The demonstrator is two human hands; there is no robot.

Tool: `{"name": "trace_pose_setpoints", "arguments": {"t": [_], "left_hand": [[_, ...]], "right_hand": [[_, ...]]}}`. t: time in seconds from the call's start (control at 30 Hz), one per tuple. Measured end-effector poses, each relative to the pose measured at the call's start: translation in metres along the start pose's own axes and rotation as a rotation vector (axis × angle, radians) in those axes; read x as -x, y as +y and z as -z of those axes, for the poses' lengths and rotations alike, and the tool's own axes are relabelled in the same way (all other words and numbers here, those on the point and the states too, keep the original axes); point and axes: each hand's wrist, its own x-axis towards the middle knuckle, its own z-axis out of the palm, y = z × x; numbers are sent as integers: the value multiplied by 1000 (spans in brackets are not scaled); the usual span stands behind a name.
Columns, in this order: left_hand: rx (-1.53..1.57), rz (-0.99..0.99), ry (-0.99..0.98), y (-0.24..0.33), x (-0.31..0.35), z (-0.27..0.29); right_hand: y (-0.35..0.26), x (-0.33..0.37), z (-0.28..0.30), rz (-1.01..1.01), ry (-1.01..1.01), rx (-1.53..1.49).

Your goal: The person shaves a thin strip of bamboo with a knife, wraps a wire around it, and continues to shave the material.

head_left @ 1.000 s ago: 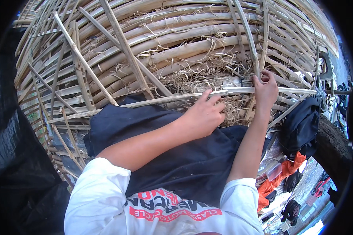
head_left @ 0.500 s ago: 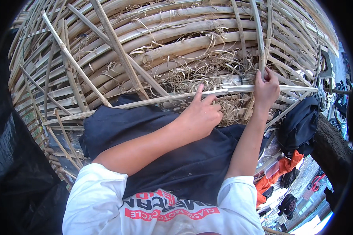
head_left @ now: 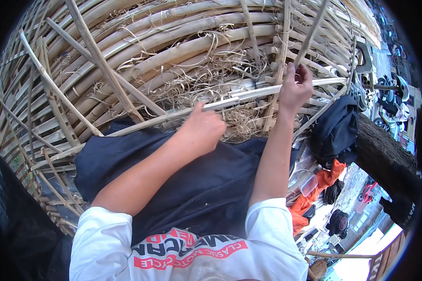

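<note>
My right hand (head_left: 295,91) is raised over the woven bamboo frame. Its thumb and fingers pinch the lower end of a narrow bamboo strip (head_left: 310,38), which rises away from me. Below it, a pale split bamboo lath (head_left: 173,116) lies crosswise, passing behind my right wrist. My left hand (head_left: 201,130) is by the middle of this lath. One digit stretches up against the lath; the other fingers are curled, and what they hold, if anything, is hidden. A dark cloth (head_left: 183,187) covers my lap below the hands.
Curly bamboo shavings (head_left: 241,117) lie around the lath. Curved bamboo slats (head_left: 173,58) fill the far side, crossed by upright strips at the left. At right are a dark bundle (head_left: 334,126), an orange cloth (head_left: 326,180), a clear plastic container (head_left: 307,182) and a thick log (head_left: 384,145).
The whole view has shifted, with the scene sliding left. The strip in my right hand now leans to the right. My left hand has moved left along the lath, its fingers curled tighter.
</note>
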Motion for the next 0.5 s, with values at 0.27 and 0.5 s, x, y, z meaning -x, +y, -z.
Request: {"name": "trace_pose_setpoints", "arguments": {"t": [0.27,0.5], "left_hand": [[-44,-7,-82,-5,-6,2],[-52,-12,-60,-7,-7,1]], "right_hand": [[-2,-12,37,-97,-114,-351],[20,-2,27,-52,-311,-139]]}}
